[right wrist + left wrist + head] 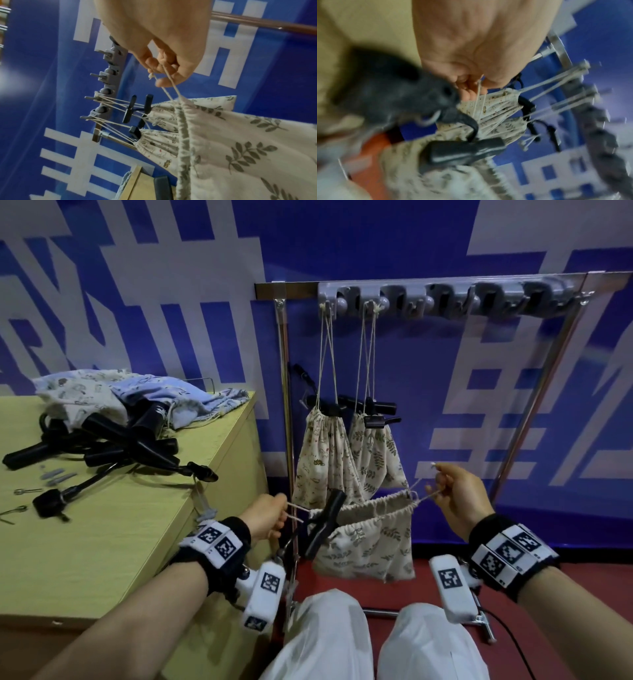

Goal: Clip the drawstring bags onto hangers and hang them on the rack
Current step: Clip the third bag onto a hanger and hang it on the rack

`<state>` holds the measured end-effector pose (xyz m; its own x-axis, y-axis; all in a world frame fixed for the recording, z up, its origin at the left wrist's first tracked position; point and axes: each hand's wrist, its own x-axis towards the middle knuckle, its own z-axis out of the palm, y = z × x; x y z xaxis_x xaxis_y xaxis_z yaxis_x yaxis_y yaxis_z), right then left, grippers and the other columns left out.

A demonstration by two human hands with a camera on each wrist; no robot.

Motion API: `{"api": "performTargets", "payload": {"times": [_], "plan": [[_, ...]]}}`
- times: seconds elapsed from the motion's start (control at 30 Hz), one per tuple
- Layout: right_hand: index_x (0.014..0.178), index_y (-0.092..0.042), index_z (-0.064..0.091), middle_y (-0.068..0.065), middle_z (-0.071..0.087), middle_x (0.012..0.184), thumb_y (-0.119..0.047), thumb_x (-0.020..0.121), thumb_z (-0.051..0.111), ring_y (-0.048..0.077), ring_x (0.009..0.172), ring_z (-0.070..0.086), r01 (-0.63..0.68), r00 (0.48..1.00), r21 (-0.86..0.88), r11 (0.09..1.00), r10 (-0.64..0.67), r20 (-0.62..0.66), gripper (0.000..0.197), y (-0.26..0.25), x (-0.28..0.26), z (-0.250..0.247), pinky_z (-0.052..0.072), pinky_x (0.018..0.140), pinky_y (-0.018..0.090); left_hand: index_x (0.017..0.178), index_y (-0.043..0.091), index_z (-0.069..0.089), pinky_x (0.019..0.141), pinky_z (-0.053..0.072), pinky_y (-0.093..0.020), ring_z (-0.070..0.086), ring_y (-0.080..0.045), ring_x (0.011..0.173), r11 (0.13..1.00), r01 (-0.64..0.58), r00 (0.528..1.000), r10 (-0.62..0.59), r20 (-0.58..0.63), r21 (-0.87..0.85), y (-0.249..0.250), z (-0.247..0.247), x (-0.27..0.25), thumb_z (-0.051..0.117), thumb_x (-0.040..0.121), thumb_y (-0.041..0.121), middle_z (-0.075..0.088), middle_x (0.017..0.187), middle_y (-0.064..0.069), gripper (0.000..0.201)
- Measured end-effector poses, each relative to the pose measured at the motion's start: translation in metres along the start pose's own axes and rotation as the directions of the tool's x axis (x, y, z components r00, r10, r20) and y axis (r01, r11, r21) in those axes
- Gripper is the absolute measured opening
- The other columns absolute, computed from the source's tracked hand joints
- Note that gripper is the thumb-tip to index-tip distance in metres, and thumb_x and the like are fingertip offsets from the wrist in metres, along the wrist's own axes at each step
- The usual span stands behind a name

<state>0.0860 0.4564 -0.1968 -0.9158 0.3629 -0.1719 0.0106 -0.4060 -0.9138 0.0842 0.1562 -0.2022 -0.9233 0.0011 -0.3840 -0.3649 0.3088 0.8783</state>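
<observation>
- Bag (368,537) of cream cloth with a grey leaf print is hanging in the air between the two hands, low and in front of the rack (445,296); its gathered mouth is being stretched sideways and is sagging open at the top.
- Black clip hanger (323,522) is gripping the left end of the bag's mouth and is tilting to the right.
- Left hand (265,518) is pinching the cord (296,510) that is coming out of the left end of the bag, with its fingers curled round it; the left wrist view, though blurred, is showing the cord running out from between those fingers (467,93).
- Right hand (460,498) is pinching the cord at the right end of the bag between thumb and curled fingers (154,63), and a knotted cord end is sticking out just above the grip.
- The bag is lying between the hands, touching neither palm, joined to each only by its cord; the right hand is sitting a little higher than the left.
- Two more bags (329,460) are hanging by their cords from hooks at the left end of the rack's grey rail, each with a black clip at its gathered neck, just behind the held bag.
- On the table (120,525) at the left, a heap of black hangers (113,443) is lying beside a pile of loose cloth bags (137,392) at the far edge.
</observation>
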Motion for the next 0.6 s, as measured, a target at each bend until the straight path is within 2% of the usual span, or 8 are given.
{"api": "performTargets", "payload": {"times": [0.07, 0.17, 0.3, 0.4, 0.5, 0.6], "plan": [[0.075, -0.014, 0.051, -0.002, 0.028, 0.057, -0.012, 0.094, 0.051, 0.013, 0.051, 0.024, -0.049, 0.999, -0.064, 0.997, 0.049, -0.003, 0.020, 0.005, 0.002, -0.004, 0.028, 0.045, 0.022, 0.076, 0.012, 0.045, 0.057, 0.036, -0.026, 0.044, -0.015, 0.060, 0.954, -0.026, 0.999, 0.014, -0.042, -0.300, 0.008, 0.004, -0.005, 0.030, 0.100, 0.017, 0.047, 0.068, -0.004, 0.029], [0.071, -0.018, 0.048, -0.008, 0.027, 0.050, -0.015, 0.094, 0.055, 0.009, 0.043, 0.022, -0.080, 0.994, -0.227, 0.971, 0.094, 0.053, 0.024, 0.013, 0.000, -0.003, 0.019, 0.036, 0.020, 0.074, 0.013, 0.047, 0.061, 0.041, -0.028, 0.051, -0.018, 0.066, 0.859, -0.078, 0.996, 0.046, -0.075, -0.505, 0.023, 0.009, -0.009, 0.033, 0.095, 0.015, 0.050, 0.069, -0.004, 0.025], [0.065, -0.021, 0.042, -0.009, 0.024, 0.047, -0.012, 0.093, 0.057, 0.009, 0.041, 0.018, -0.035, 0.989, -0.305, 0.952, 0.078, 0.129, 0.033, 0.013, -0.001, -0.008, 0.016, 0.038, 0.023, 0.066, 0.015, 0.042, 0.066, 0.045, -0.029, 0.050, -0.018, 0.068, 0.844, -0.151, 0.988, 0.109, -0.111, -0.514, 0.043, 0.000, -0.014, 0.038, 0.094, 0.017, 0.046, 0.068, -0.003, 0.028], [0.066, -0.020, 0.044, -0.008, 0.023, 0.048, -0.010, 0.092, 0.057, 0.008, 0.040, 0.018, -0.034, 0.990, -0.276, 0.960, 0.071, 0.123, 0.031, 0.012, 0.003, -0.016, 0.017, 0.035, 0.021, 0.068, 0.017, 0.040, 0.056, 0.045, -0.026, 0.041, -0.012, 0.050, 0.851, -0.167, 0.986, 0.131, -0.107, -0.498, 0.052, -0.019, -0.016, 0.037, 0.097, 0.019, 0.037, 0.056, 0.003, 0.029], [0.067, -0.020, 0.043, -0.010, 0.023, 0.045, -0.008, 0.090, 0.059, 0.006, 0.037, 0.018, -0.040, 0.997, -0.231, 0.972, 0.052, 0.048, 0.030, 0.012, 0.013, -0.030, 0.016, 0.032, 0.019, 0.066, 0.020, 0.036, 0.046, 0.029, -0.021, 0.025, -0.007, 0.031, 0.832, -0.146, 0.986, 0.079, -0.146, -0.536, 0.056, -0.042, -0.016, 0.035, 0.097, 0.018, 0.026, 0.040, 0.008, 0.031], [0.067, -0.017, 0.049, -0.011, 0.027, 0.039, -0.009, 0.088, 0.064, 0.005, 0.032, 0.022, -0.031, 0.992, -0.283, 0.959, -0.005, -0.124, 0.027, 0.013, 0.025, -0.062, 0.018, 0.032, 0.016, 0.065, 0.019, 0.033, 0.036, 0.025, -0.015, 0.021, -0.006, 0.028, 0.756, -0.187, 0.976, 0.069, -0.207, -0.627, 0.060, -0.065, -0.019, 0.033, 0.095, 0.013, 0.025, 0.036, 0.008, 0.031]]}}
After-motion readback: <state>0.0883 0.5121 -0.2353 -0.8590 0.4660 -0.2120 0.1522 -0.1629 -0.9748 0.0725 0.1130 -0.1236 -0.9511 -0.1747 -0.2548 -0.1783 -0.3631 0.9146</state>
